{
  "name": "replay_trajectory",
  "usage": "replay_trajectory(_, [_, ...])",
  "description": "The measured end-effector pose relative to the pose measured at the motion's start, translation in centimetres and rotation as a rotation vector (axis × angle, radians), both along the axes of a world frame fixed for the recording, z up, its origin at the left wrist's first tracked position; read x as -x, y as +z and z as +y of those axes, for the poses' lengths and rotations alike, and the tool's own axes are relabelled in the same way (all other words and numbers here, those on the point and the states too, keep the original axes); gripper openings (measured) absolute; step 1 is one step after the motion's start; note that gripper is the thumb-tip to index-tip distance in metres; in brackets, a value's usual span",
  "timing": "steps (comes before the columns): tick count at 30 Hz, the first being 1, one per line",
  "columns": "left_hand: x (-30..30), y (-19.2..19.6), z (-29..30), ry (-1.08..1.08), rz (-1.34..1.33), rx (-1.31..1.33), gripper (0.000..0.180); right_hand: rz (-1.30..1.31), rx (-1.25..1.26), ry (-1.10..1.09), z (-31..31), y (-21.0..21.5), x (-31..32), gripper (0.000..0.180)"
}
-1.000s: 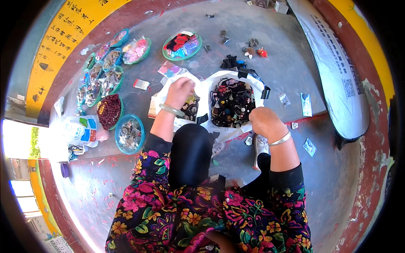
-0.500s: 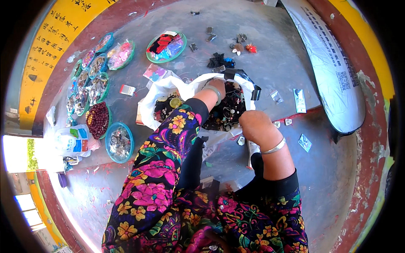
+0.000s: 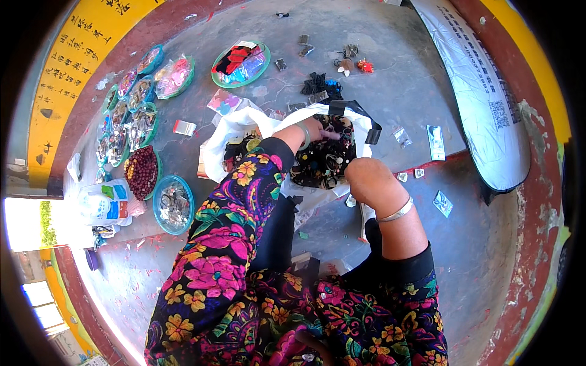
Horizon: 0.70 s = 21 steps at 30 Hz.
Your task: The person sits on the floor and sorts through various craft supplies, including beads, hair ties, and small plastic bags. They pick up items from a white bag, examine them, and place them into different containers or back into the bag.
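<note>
She is mid-rummage: left hand [image 3: 317, 130] pinching among dark trinkets [image 3: 323, 161] in the white bag [image 3: 235, 125] at frame centre, right hand [image 3: 369, 180] curled on its rim; picking one out needs a finer pinch.

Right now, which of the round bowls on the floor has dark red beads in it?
The bowl of dark red beads, beside the blue-rimmed bowl of silvery pieces. The others hold shiny or colourful bits.

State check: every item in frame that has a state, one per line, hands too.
White plastic bag of dark small pieces: open, mouth spread.
Left hand: reaching into the bag, on the pieces.
Right hand: fist at the bag's near edge; grip unclear.
Teal-rimmed dish of dark red beads: full.
Round green tray: loaded with packets.
</note>
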State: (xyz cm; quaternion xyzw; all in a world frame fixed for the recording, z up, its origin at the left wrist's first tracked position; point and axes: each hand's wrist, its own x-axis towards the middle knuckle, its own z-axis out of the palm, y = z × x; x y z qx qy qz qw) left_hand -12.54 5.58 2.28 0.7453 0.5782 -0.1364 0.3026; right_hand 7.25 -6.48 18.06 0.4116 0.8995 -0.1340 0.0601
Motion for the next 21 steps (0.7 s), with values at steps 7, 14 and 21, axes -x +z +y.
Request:
replay_trajectory(7, [-2.2, 0.4, -4.1, -0.335, -0.172, 0.037, 0.023, 0.017, -0.023, -0.032, 0.0, -0.2, 0.0, 0.010])
replay_trajectory(14, [-4.6, 3.7, -4.7, -0.469, -0.035, 0.121, 0.025, 0.037, -0.009, -0.019, -0.1, -0.1, -0.2, 0.010])
replay_trajectory(21, [-1.3, 1.1, 0.4, 0.175, -0.046, -0.317, 0.027, 0.026, 0.036, -0.024, -0.3, 0.7, -0.1, 0.009])
